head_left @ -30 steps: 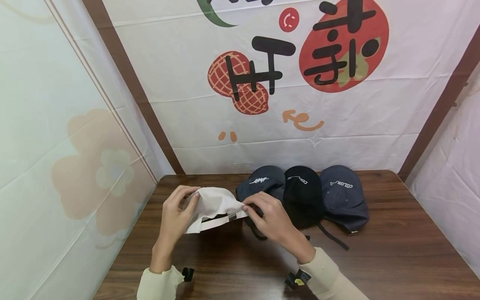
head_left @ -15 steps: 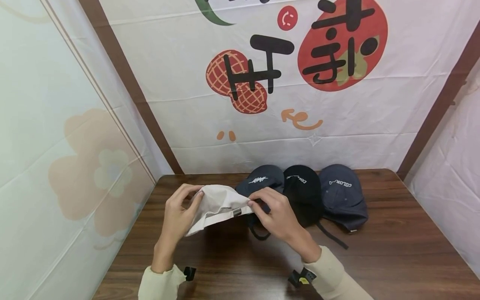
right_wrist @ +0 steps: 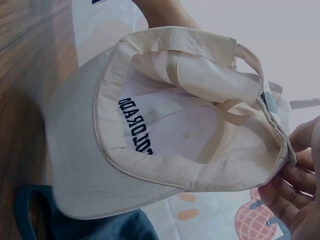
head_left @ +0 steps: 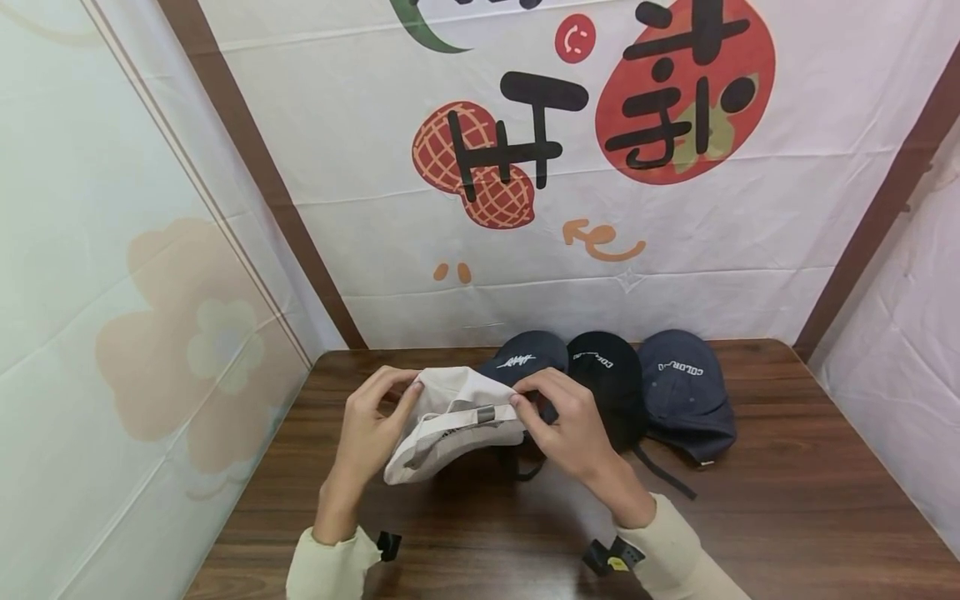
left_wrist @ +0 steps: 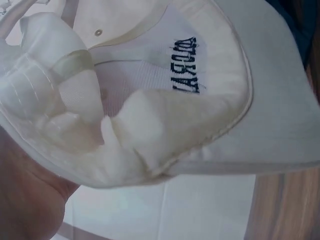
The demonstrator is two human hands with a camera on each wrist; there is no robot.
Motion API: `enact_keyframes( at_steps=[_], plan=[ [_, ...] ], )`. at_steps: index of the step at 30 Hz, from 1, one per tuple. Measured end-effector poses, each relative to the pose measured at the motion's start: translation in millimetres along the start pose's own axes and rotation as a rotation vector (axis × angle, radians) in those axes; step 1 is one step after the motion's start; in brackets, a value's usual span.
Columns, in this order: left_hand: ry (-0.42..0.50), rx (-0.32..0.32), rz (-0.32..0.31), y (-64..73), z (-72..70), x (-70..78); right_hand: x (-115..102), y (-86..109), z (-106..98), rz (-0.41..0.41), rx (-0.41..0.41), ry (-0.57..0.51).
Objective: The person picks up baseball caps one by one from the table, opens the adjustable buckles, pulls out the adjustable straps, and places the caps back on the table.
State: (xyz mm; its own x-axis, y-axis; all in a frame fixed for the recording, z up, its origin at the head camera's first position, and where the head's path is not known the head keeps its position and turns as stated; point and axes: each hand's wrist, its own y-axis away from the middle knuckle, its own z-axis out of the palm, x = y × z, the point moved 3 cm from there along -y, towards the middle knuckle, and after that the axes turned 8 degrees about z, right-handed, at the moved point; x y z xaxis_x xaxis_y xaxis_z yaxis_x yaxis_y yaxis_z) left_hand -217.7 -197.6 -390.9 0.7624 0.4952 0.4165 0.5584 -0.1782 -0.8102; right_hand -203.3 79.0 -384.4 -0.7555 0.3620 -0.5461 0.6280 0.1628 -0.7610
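Observation:
In the head view a cream baseball cap (head_left: 468, 442) is held up over the table between both hands. My left hand (head_left: 370, 429) pinches its left side, thumb toward me. At the right end of the back strap, beside the metal buckle (head_left: 486, 413), my right hand (head_left: 572, 423) pinches the edge. The cap's opening faces me, its brim tipped down. In the right wrist view the inside of the cap (right_wrist: 192, 172) shows dark reversed stitched letters, with fingers of the right hand (right_wrist: 297, 192) at the strap end. The left wrist view shows the brim (left_wrist: 280, 110) and folded sweatband.
Along the back of the wooden table (head_left: 795, 517) lie a dark blue cap (head_left: 532, 354), partly behind the right hand, a black cap (head_left: 603, 392) and a navy cap (head_left: 686, 396). A dark strap (head_left: 667, 473) trails forward. A printed white cloth (head_left: 525, 292) hangs behind the table.
Both hands have shifted slightly right with the cream cap. The cap has tilted so its opening and brim underside now show toward me. The other caps have stayed put.

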Motion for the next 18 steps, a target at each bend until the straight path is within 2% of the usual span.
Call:
enact_keyframes(
  at_steps=[10,14,18],
  plan=[
    [0.032,-0.036,-0.002,-5.7,10.1,4.6,-1,-1.2,-11,0.034,0.039,0.011],
    [0.038,-0.003,0.011,-7.1,10.0,6.8,1,-1.5,-13,0.050,0.048,0.025],
    [0.047,0.048,0.052,-8.6,7.6,9.7,4,-1.6,-15,0.064,0.055,0.041]
  ],
)
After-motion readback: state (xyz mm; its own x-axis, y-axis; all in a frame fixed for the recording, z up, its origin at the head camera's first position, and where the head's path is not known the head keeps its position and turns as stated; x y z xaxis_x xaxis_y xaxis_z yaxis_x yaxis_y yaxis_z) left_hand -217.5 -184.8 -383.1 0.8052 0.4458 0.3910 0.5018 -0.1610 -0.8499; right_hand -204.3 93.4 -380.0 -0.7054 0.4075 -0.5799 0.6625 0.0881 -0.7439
